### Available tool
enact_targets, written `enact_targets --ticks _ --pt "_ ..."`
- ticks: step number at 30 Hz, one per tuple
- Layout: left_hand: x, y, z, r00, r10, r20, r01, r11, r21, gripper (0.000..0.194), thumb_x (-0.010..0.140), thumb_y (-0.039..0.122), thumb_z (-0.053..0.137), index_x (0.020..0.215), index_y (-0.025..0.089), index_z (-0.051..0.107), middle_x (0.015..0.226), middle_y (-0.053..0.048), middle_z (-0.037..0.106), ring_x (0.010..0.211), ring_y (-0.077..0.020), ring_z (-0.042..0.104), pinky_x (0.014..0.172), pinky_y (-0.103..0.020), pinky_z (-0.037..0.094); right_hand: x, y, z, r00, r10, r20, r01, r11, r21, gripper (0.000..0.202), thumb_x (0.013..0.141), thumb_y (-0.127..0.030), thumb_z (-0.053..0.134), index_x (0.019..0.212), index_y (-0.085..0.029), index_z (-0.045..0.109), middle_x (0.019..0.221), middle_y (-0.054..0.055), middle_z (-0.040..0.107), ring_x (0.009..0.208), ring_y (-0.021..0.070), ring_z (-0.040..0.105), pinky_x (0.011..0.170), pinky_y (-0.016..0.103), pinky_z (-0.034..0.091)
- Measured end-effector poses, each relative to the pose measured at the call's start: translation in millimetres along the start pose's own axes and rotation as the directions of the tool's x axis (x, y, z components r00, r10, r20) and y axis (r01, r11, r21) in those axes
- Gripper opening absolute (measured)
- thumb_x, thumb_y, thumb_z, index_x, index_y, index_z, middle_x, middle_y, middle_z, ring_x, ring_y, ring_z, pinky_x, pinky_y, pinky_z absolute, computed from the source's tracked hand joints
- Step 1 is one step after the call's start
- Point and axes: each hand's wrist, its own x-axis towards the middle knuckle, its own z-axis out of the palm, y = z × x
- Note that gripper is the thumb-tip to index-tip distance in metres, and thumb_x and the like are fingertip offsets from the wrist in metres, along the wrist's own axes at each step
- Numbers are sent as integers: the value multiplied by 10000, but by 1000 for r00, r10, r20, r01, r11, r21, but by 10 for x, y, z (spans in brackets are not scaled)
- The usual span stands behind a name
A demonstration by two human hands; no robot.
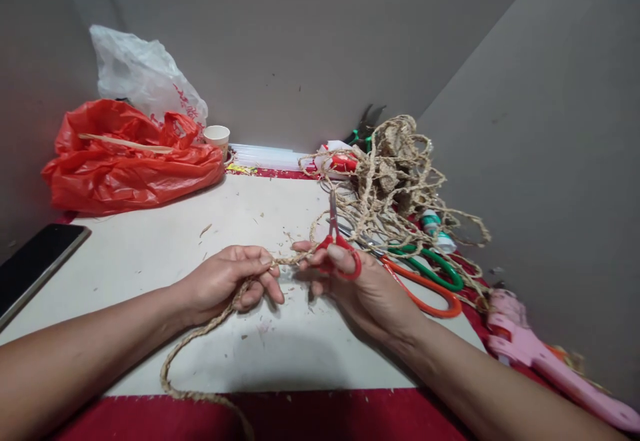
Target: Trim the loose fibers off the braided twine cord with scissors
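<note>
A braided straw rope [200,330] runs from the front edge of the table up through my left hand [235,276] and across to my right. Thumb and fingers of the left hand pinch it. My right hand [353,278] has small red-handled scissors [334,228] hooked on its thumb and fingers, blades pointing away from me. The rope passes by the fingertips of that hand; whether they grip it too is hard to see. Beyond, the rope seems to lead towards a tangled heap of braided rope [395,168].
Larger scissors with orange handles [425,288] and green handles [440,264] lie right of my right hand. A pink glue gun [545,361] rests at the right edge. Left are a phone [40,261] and a red plastic bag [135,168]; a paper cup [217,138] stands behind.
</note>
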Motion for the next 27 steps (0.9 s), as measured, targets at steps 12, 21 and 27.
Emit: enact_targets --ticks 12,21,27 --pt "-54 -19 90 975 -171 139 135 962 236 267 873 358 556 812 116 648 461 3 558 351 -39 234 385 -226 123 46 -89 22 996 13 -84 5 977 214 204 684 -346 781 694 -157 705 738 25 691 686 134 633 551 211 543" --pt "-88 -61 114 969 -169 179 146 980 135 249 890 349 519 856 122 617 473 -4 571 350 -40 217 386 -215 146 87 -105 -19 993 62 -95 -38 971 235 211 681 -336 790 690 -149 691 697 18 683 635 129 637 525 211 558" --pt "-57 -29 62 985 -111 135 100 992 82 120 890 289 525 894 174 491 608 -53 680 331 -27 169 365 -207 71 115 -106 -55 995 17 -101 2 983 183 224 695 -349 782 712 -143 694 771 39 709 654 128 642 561 227 583"
